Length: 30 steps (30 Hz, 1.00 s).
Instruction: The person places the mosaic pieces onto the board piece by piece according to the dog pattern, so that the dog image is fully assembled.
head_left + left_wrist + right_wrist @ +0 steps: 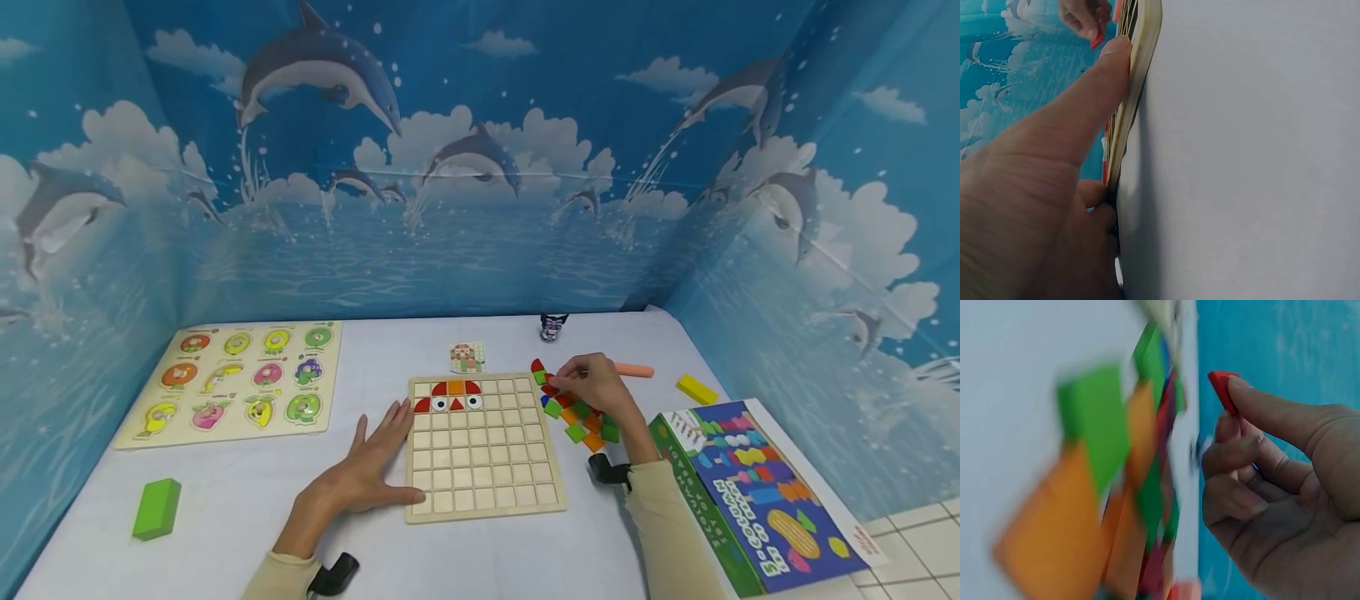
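Observation:
A wooden grid board (480, 508) lies mid-table, with several red, orange and white eye-patterned tiles (456, 402) set in its top rows. My left hand (363, 471) is spread along the board's left side, thumb and fingertips touching its edge. Over the pile of coloured tiles (575, 432) right of the board, my right hand (597, 385) pinches a small red tile (1224, 389) between thumb and fingers. The tile's full shape is partly hidden by the thumb. Behind the board lies a small pattern card (467, 357).
On the left are a fruit puzzle board (247, 379) and a green block (157, 508). To the right sit an orange stick (634, 370), a yellow block (697, 389) and a large toy box (757, 500). A small dark figurine (552, 327) stands at the back.

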Each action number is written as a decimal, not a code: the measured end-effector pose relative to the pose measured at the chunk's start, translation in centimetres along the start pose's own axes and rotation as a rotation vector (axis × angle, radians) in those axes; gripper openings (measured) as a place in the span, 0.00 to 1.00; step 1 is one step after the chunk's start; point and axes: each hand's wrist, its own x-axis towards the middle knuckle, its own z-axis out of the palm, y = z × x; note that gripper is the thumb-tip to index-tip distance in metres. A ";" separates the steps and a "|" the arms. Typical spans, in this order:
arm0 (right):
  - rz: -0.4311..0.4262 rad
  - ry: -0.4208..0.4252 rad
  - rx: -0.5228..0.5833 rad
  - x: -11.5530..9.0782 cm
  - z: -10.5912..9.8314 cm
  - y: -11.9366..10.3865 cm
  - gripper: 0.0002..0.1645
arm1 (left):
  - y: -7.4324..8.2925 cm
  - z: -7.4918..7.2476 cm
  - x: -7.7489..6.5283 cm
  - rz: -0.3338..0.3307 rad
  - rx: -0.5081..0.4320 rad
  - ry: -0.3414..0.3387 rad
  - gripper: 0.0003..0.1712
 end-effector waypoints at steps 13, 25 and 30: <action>-0.129 -0.105 0.010 0.1 5.7 -5.3 0.07 | 0.1 -0.2 0.0 -0.002 -0.005 -0.004 0.75; -0.131 -0.020 -0.068 -0.1 7.3 -6.0 0.10 | 0.2 -0.3 -0.1 0.011 -0.008 0.004 0.75; -0.143 -0.042 -0.066 -0.2 7.2 -6.1 0.09 | 0.1 -0.3 -0.3 0.018 -0.003 0.001 0.75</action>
